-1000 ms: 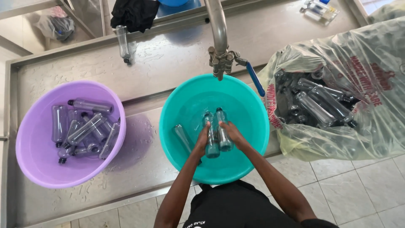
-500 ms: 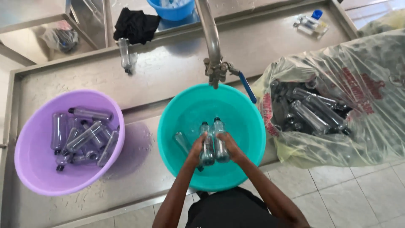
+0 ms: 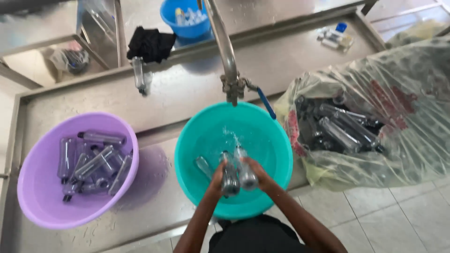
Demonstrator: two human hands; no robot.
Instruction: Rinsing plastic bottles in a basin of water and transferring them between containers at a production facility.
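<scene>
Purple basin (image 3: 42, 197): sat left of the tap (image 3: 225, 56), holding clear bottles.
Plastic sack (image 3: 375, 112): lay right of the tap.
Blue bucket (image 3: 173, 21): stood behind it.

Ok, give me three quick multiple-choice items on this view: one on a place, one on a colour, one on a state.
1. Where is the clear bag of bottles?
A. right of the teal basin
B. inside the purple basin
C. under the tap

2. What colour is the basin under the tap?
A. purple
B. teal
C. red

3. What are the left hand and right hand doing?
A. hanging empty
B. each gripping a bottle
C. resting on the rim

Answers: 1 A, the bag lies right of the teal basin. 2 B, the teal one sits below the spout; the purple basin stands left. 3 B, two bottles are clasped in the hands over the basin.
</scene>
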